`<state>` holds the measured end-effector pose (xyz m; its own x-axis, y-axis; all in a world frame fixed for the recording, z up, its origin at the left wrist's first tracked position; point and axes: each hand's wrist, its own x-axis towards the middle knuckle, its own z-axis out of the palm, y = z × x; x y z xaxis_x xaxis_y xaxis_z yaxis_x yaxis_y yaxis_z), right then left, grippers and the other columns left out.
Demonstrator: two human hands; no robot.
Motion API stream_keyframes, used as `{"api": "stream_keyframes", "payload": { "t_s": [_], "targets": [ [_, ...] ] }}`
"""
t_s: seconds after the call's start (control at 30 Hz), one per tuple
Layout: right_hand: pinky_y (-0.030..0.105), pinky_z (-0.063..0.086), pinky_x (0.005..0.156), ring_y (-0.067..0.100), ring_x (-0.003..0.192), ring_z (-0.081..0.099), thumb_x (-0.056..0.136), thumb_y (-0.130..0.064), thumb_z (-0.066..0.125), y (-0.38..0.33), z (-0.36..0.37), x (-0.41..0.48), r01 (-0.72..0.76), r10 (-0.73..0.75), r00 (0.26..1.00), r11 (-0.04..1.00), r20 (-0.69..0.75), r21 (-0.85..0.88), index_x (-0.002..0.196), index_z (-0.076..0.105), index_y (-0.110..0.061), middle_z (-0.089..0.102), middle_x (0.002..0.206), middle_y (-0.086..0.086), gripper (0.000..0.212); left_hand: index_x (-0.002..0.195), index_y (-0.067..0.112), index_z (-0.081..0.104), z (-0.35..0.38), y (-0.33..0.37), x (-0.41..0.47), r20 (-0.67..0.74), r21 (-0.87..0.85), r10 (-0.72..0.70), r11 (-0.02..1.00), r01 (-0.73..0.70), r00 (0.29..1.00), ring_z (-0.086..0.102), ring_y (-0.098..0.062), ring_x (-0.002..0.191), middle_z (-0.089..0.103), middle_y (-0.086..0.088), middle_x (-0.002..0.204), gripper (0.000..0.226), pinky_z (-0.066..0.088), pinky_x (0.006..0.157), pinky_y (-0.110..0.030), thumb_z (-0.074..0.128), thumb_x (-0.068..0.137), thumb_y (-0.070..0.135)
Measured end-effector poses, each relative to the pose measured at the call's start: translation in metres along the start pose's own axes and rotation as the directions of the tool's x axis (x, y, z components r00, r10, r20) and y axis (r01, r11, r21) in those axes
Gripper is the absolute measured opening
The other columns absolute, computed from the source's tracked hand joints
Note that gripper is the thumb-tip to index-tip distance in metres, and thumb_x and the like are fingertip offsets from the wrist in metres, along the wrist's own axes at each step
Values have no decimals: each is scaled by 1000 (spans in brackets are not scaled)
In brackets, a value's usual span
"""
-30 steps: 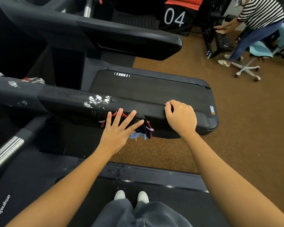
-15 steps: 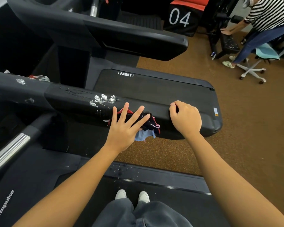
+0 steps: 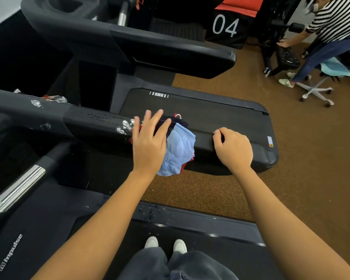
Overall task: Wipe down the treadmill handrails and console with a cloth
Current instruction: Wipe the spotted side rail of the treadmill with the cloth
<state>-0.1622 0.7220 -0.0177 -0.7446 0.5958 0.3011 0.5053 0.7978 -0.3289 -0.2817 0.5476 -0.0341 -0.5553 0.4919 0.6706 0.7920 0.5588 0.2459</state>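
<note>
The cloth (image 3: 179,150) (light blue, with dark and red patches) lies draped over the top of the handrail (image 3: 93,126), near the centre of the view. The left hand (image 3: 150,144) presses it down with flat, straight fingers pointing to 12 o'clock; nothing is clenched. Half a second ago this hand was lower, on the near side of the rail, and the cloth showed mostly dark with only a small blue corner. Now the hand has gone up over the rail and the blue side is spread wide at its 3 o'clock. The white foam spots (image 3: 125,126), before well apart from the fingers, are now just beside them at 10 o'clock. The right hand (image 3: 233,148) keeps the same place, at 3 o'clock from the cloth, fingers curled around the rail and grasping it.

Part of the cloth is hidden under the left palm, and the right thumb is out of sight. The rail runs out of the view at 9 o'clock.

Behind the rail lies the belt (image 3: 200,110) of a second treadmill. The floor (image 3: 301,158) is brown and speckled. At 1 o'clock a person in a striped top (image 3: 335,21), cut off by the edge, bends over a machine beside a white chair (image 3: 315,89). At 6 o'clock two white shoes (image 3: 166,244) stand on a dark belt.
</note>
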Motion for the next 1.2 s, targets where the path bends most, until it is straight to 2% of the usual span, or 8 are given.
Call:
{"api": "stream_keyframes", "payload": {
  "t_s": [0.07,0.17,0.33,0.5,0.7,0.9,1.13,1.2],
  "targets": [
    [33,43,58,21,50,52,95,-24,40,0,0,0,-5,5,1000,1000,-1,8,69,60,-9,56,55,3,36,108,4,66,1,5,0,8,-138,30,990,-29,1000,57,-24,110,66,-11,111,28,28,109,-32,45,90,10],
    [35,44,56,20,49,51,95,-24,40,0,0,1,-12,12,1000,1000,6,6,69,60,-9,55,55,3,36,116,3,61,3,6,-6,176,-119,110,989,-90,978,58,-27,112,65,-10,115,36,28,107,-33,38,91,15],
    [36,45,56,21,49,52,95,-24,40,0,2,2,-15,15,1000,1000,-3,-12,69,61,-9,56,55,4,36,124,4,56,3,9,-3,381,-28,100,995,-96,919,48,-29,124,57,-11,127,67,28,108,-37,31,90,56],
    [35,45,59,21,51,53,95,-26,39,0,1,1,-20,21,1000,1000,9,-16,72,62,-10,58,57,4,36,106,6,65,2,4,20,357,-30,120,993,-117,926,63,-26,97,69,-8,101,55,43,92,-35,34,87,48],
    [35,46,60,20,54,55,96,-27,39,-2,-2,1,-20,20,1000,1000,19,-15,74,63,-11,59,60,3,36,81,9,60,13,-3,56,570,41,7,998,-37,822,54,-19,71,64,-4,80,51,36,71,-30,28,92,48],
    [34,47,60,19,53,55,96,-27,40,-3,-2,1,-28,28,1000,1000,12,-11,74,63,-11,59,59,3,35,65,11,56,17,9,35,347,35,-30,999,19,937,53,-21,59,58,-4,61,50,35,62,-32,25,87,43],
    [34,46,61,19,55,54,95,-26,41,-2,-1,1,-31,31,1000,999,2,-19,75,64,-11,59,60,2,34,99,5,67,11,17,4,189,-67,38,997,-26,981,65,-26,93,70,-8,96,38,37,89,-31,42,89,33],
    [35,46,67,20,65,57,95,-26,42,-3,-2,2,-41,41,999,999,17,5,83,66,-11,64,71,3,31,98,6,68,5,21,0,179,-142,88,988,-63,980,66,-25,90,71,-7,94,36,38,89,-31,47,88,34]
  ]
}}
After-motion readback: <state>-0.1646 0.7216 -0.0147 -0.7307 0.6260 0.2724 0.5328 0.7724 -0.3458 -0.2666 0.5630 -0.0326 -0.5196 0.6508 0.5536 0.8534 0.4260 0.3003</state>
